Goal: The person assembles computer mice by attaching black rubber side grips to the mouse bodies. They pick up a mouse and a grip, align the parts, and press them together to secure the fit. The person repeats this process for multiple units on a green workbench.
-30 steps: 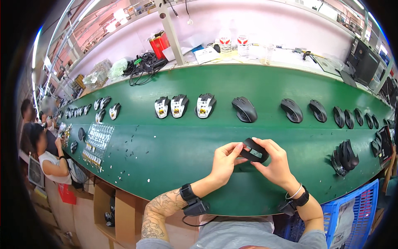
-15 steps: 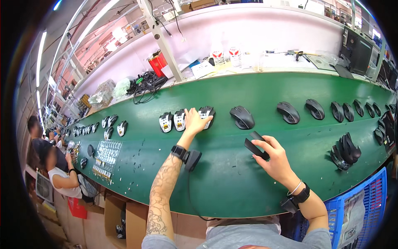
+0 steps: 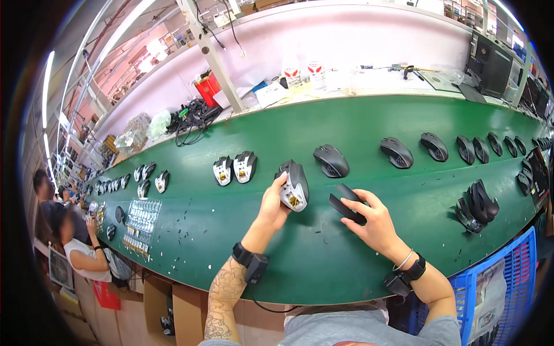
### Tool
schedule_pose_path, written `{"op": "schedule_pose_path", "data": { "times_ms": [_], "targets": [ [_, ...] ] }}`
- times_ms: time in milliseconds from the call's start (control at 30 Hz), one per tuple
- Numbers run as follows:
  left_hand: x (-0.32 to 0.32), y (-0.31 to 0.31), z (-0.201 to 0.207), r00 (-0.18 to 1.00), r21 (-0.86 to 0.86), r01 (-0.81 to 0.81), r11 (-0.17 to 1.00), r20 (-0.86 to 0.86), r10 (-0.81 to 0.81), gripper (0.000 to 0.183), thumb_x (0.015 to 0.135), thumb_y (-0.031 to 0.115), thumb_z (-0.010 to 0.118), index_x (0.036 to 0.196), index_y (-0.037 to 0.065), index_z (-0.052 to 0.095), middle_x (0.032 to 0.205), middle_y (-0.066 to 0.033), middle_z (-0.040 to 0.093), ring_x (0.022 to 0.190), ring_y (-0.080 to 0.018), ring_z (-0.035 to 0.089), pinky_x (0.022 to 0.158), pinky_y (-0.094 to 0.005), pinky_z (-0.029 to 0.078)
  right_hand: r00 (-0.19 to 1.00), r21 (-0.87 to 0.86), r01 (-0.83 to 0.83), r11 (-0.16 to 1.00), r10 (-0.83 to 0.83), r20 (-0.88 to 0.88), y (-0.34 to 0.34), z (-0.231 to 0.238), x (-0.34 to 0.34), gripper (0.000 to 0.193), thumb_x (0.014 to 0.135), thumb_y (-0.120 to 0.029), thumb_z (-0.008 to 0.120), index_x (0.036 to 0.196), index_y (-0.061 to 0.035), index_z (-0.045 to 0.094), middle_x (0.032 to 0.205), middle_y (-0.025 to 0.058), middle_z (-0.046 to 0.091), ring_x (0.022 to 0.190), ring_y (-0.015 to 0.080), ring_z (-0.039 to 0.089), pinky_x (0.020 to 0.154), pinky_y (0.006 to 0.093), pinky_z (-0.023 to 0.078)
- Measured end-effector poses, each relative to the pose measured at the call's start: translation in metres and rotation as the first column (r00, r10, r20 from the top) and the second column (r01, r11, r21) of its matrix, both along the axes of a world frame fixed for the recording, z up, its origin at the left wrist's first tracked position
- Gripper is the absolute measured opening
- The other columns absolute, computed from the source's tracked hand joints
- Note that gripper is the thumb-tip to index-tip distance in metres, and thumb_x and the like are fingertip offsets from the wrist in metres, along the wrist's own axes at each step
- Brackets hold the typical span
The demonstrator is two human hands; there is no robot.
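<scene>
My left hand [image 3: 271, 209] is closed around the side of a partly open computer mouse [image 3: 298, 179], black with a pale inner frame and a yellowish part showing at its near end. The mouse is held tilted above the green bench [image 3: 231, 248]. To its right, my right hand [image 3: 374, 228] pinches thin black plastic mouse covers [image 3: 346, 210]; they look like two curved pieces, partly hidden by the fingers. A gap separates the covers from the mouse. Two similar open mice [image 3: 234, 168] lie side by side beyond my left hand. A closed black mouse [image 3: 331, 161] rests just behind my hands.
More black mice [image 3: 396, 153] run in a row to the right. Stacked black shells [image 3: 480, 203] sit at the right front, near a blue crate [image 3: 470, 300]. Clear trays of small parts [image 3: 143, 219] lie on the left, where another person [image 3: 81, 242] works. A cardboard box [image 3: 187, 311] stands below.
My left hand has picked up the rightmost of three open mice and drawn it nearer. My right hand, still holding the black covers, has shifted slightly left in the picture.
</scene>
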State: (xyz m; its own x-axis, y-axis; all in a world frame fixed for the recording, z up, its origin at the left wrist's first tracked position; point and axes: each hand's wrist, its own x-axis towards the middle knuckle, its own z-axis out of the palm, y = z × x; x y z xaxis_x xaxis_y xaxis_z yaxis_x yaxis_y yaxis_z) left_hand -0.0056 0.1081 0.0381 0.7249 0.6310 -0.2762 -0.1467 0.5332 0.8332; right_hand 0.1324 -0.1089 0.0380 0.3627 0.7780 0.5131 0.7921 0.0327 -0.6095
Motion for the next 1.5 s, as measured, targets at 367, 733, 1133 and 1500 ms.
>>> {"op": "schedule_pose_path", "data": {
  "times_ms": [367, 733, 1133, 1500],
  "targets": [
    [-0.007, -0.06, -0.002, 0.992, 0.008, -0.122, 0.992, 0.023, 0.122, 0.036, 0.082, 0.021, 0.073, 0.108, 0.006, 0.053, 0.098, -0.004, 0.062, 0.086, -0.0152, 0.064, 0.071, -0.0316, 0.056, 0.99, 0.133, -0.035, 0.991, 0.052, -0.131, 0.004, 0.015, -0.023, 0.067, 0.067, -0.008, 0.079, 0.127, -0.0008, 0.051, 0.115, 0.0179, 0.058, 0.102, 0.0298, 0.06, 0.086, 0.0361, 0.051],
    [-0.012, -0.094, -0.004, 0.984, 0.04, 0.054, 0.998, 0.166, -0.06, 0.064, 0.099, 0.053, 0.016, 0.133, 0.004, 0.04, 0.127, -0.013, 0.051, 0.117, -0.0229, 0.052, 0.099, -0.0408, 0.044, 0.999, 0.13, -0.04, 0.991, 0.044, -0.03, 0.009, 0.005, -0.041, 0.066, 0.064, -0.013, 0.083, 0.124, -0.003, 0.056, 0.114, 0.0144, 0.057, 0.103, 0.0292, 0.057, 0.085, 0.0371, 0.051],
    [-0.008, -0.103, -0.013, 0.986, 0.289, 0.008, 0.957, 0.158, -0.056, 0.049, 0.09, 0.016, 0.059, 0.127, 0.01, 0.027, 0.119, -0.0106, 0.047, 0.111, -0.0187, 0.052, 0.09, -0.0338, 0.048, 0.986, 0.027, -0.095, 0.995, 0.097, -0.137, 0.007, 0.006, -0.031, 0.068, 0.065, -0.015, 0.082, 0.127, -0.0087, 0.056, 0.122, 0.0141, 0.053, 0.11, 0.0308, 0.052, 0.088, 0.0388, 0.049],
    [-0.014, -0.088, 0.0, 0.964, 0.181, -0.113, 0.977, 0.258, 0.064, 0.051, 0.08, -0.003, 0.066, 0.119, 0.006, 0.036, 0.109, -0.0075, 0.052, 0.101, -0.0165, 0.057, 0.089, -0.0334, 0.05, 0.507, 0.019, -0.249, 0.968, 0.147, -0.849, 0.01, -0.017, -0.014, 0.027, 0.091, -0.022, 0.062, 0.105, 0.0021, 0.061, 0.091, 0.0038, 0.062, 0.084, 0.0122, 0.056, 0.078, 0.0259, 0.046]
  ]
}}
